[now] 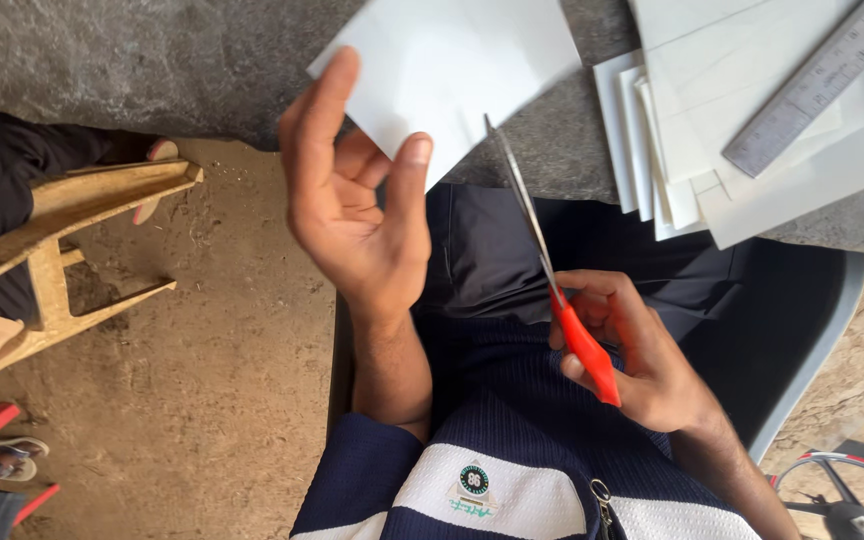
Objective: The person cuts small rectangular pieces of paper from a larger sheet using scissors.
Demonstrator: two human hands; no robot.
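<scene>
White card held up, scissors poised beside it.

The white card [452, 60] is pinched by its lower edge in the left hand [352, 210], thumb and fingers closed on it above the lap. Just right of that hand, the right hand [642, 355] grips orange-handled scissors [552, 270], blades nearly shut, tips beside the card's edge; cutting looks about to start, needing blades parted and lined up. Beyond the right hand, a stack of cut cards [752, 190] and a metal ruler [817, 85] lie on the tabletop [152, 60].

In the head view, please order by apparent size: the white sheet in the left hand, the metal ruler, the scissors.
1. white sheet, largest
2. scissors and metal ruler: similar length, and the ruler is cut off at the frame edge, so unranked.
</scene>
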